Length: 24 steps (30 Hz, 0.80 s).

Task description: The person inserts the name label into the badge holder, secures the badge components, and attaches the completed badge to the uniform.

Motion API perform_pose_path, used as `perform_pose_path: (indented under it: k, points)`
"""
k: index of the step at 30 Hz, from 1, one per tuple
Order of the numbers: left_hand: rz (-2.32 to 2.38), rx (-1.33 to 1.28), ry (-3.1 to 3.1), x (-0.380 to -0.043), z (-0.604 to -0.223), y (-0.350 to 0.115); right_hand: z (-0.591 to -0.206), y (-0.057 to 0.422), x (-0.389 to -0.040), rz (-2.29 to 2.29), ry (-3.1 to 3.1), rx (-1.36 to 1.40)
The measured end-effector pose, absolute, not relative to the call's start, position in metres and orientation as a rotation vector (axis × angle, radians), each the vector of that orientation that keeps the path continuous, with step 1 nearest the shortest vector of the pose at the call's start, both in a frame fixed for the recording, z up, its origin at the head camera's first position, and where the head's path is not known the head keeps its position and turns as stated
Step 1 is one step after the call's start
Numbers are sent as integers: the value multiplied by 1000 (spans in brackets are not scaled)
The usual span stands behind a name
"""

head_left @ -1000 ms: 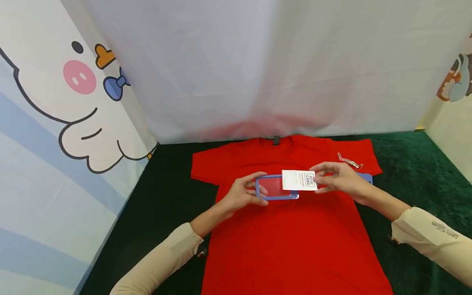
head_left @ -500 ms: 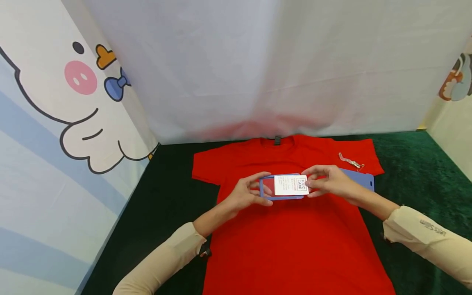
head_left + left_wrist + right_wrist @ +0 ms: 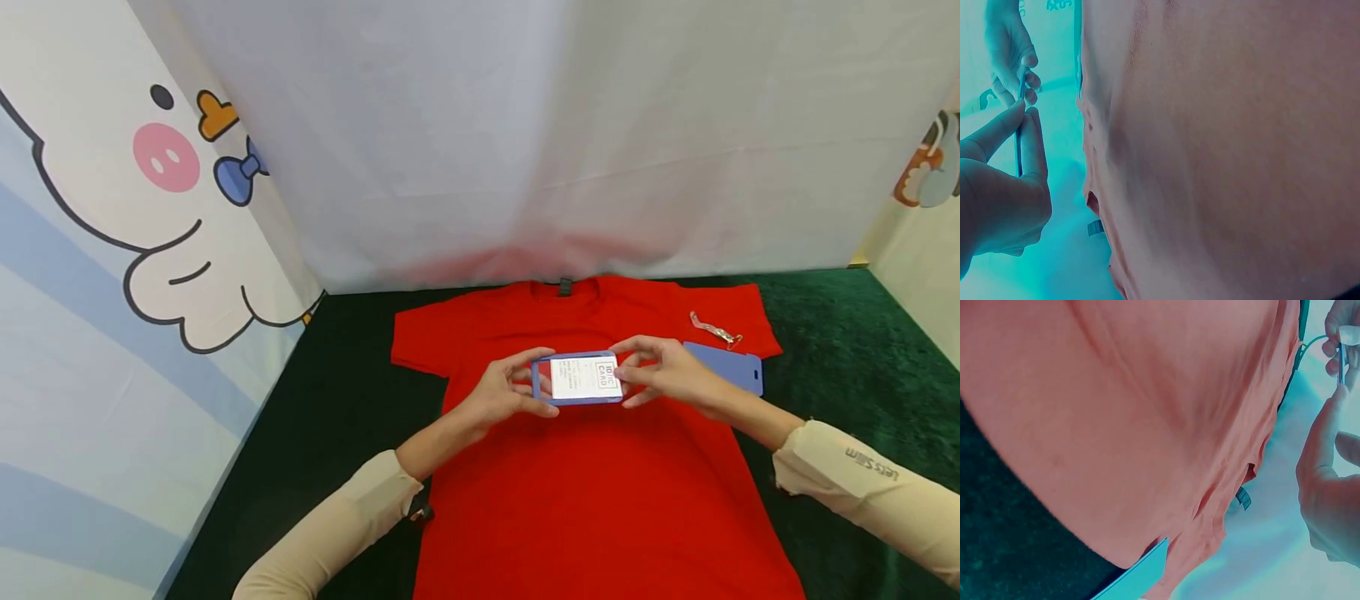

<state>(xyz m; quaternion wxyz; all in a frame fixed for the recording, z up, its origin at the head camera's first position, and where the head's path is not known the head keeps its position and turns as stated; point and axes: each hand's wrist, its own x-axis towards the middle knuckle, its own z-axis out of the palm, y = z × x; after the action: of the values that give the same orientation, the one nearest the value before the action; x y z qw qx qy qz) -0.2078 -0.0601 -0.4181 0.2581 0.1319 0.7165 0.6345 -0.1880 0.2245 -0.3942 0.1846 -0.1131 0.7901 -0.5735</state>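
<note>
My left hand grips the left end of a blue-framed, clear card holder, thumb along the lower edge and a finger along the upper. A white card printed "ID/IC CARD" lies within the frame, a clear strip left at its left side. At the other end, my right hand has its fingertips around the right edge, with a finger on the card. The left wrist view shows the holder edge-on as a thin line between the left hand's thumb and fingers. Both hands are over a red T-shirt.
A flat blue panel with a slot lies right of the right hand, by the shirt's sleeve. On that sleeve is a small silvery strap with a clip. Dark green cloth covers the table; a white curtain hangs behind.
The card has moved left and down with the right hand, from overhanging the holder to sitting within its frame. More of the blue panel shows now. The left hand keeps its grip.
</note>
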Motion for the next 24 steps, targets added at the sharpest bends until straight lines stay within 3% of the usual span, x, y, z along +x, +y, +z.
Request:
perform_pose_path:
  k: [24]
  points:
    - [1694,284,1986,-206,-416,-52,-402,212,-187,-1614,2223,-229]
